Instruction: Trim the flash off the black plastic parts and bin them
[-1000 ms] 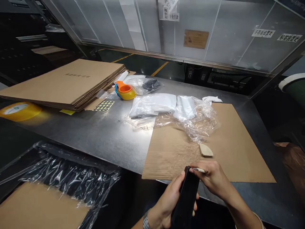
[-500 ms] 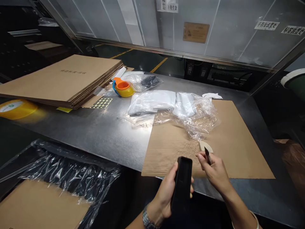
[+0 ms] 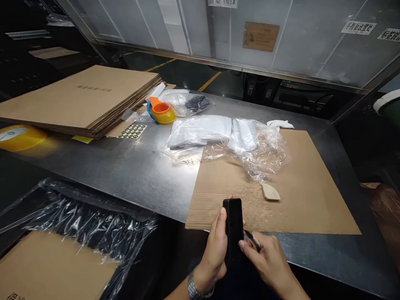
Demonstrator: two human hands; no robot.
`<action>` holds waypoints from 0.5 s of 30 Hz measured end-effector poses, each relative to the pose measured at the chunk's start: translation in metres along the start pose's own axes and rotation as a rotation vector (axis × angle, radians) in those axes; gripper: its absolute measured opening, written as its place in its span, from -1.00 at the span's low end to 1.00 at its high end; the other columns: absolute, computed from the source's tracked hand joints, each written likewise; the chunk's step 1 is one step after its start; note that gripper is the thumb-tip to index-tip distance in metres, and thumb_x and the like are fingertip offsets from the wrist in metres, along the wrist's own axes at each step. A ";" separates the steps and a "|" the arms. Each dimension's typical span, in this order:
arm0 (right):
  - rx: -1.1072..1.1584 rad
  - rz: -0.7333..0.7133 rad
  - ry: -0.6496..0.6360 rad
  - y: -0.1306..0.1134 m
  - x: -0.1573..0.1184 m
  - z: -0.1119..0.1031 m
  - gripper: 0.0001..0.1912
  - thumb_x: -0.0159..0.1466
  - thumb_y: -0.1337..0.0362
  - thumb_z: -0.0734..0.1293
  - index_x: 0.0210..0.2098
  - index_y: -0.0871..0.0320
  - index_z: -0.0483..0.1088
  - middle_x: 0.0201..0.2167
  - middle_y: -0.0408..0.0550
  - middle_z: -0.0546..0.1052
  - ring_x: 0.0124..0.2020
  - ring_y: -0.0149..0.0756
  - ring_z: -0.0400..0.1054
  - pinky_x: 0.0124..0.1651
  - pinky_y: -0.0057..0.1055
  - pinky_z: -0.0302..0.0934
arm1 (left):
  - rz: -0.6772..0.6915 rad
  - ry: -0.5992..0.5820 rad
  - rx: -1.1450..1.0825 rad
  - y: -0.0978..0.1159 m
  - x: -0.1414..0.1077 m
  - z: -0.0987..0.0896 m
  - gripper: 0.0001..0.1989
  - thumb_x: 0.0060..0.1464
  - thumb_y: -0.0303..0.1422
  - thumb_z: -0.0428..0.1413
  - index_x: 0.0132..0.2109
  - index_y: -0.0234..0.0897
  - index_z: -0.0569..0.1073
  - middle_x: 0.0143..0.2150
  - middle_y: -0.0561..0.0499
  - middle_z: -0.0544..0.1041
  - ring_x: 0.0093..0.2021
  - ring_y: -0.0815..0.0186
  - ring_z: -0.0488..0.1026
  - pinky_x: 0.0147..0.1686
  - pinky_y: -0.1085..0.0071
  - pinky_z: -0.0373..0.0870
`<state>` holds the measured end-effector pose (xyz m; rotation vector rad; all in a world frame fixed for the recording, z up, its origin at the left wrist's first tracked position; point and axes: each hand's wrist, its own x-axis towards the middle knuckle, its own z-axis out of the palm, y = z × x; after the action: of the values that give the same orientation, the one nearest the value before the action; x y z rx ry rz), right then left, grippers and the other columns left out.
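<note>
"Biggest?"
"Metal table (image 3: 125,166), cardboard sheet (image 3: 306,187) flat on it."
"And the black case (image 3: 234,229)?"
"Held in the left hand (image 3: 214,248), by the sheet's near edge."
"Right hand (image 3: 268,258)?"
"Pinching a slim tool (image 3: 253,241), perhaps a knife, beside the case."

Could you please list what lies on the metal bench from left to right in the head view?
Yellow tape roll → sheet of round black stickers → yellow roll with orange holder → white plastic packets → beige wedge-shaped pad.
</note>
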<state>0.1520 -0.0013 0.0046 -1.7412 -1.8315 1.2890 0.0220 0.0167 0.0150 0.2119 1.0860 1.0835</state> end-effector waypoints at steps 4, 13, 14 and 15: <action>0.024 -0.010 0.174 0.005 0.015 -0.012 -0.59 0.21 0.04 0.20 -0.65 0.13 0.13 -0.70 -0.25 0.19 -0.63 -0.47 0.06 -0.53 -0.50 -0.11 | -0.116 -0.036 0.050 -0.002 -0.001 -0.001 -0.57 0.12 -0.13 0.01 0.07 -0.23 0.37 -0.33 -0.07 0.55 -0.38 0.31 0.50 -0.46 0.50 0.40; 0.214 -0.001 0.230 0.012 0.030 -0.047 -0.63 0.25 -0.01 0.15 -0.34 0.19 0.31 -0.68 -0.30 0.14 -0.63 -0.47 0.05 -0.55 -0.51 -0.03 | -0.367 -0.170 0.011 0.002 -0.005 -0.006 -0.43 0.12 -0.04 -0.07 0.18 -0.26 0.21 -0.46 -0.04 0.51 -0.57 0.38 0.43 -0.58 0.54 0.34; 0.275 0.019 0.175 0.008 0.026 -0.045 -0.62 0.24 0.00 0.16 -0.23 0.21 0.31 -0.69 -0.31 0.15 -0.65 -0.47 0.06 -0.57 -0.51 -0.02 | -0.360 -0.157 0.002 0.002 -0.005 -0.006 -0.43 0.12 -0.04 -0.07 0.18 -0.27 0.22 -0.47 -0.04 0.51 -0.57 0.38 0.43 -0.58 0.54 0.33; 0.338 0.040 0.120 0.004 0.021 -0.041 -0.60 0.23 0.01 0.18 -0.15 0.22 0.29 -0.69 -0.32 0.18 -0.65 -0.47 0.08 -0.58 -0.52 -0.01 | -0.342 -0.142 -0.003 0.001 -0.004 -0.006 -0.43 0.13 -0.05 -0.07 0.18 -0.27 0.22 -0.47 -0.04 0.50 -0.57 0.38 0.43 -0.59 0.54 0.33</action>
<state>0.1807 0.0337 0.0167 -1.6375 -1.4234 1.3834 0.0165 0.0119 0.0148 0.0943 0.9514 0.7523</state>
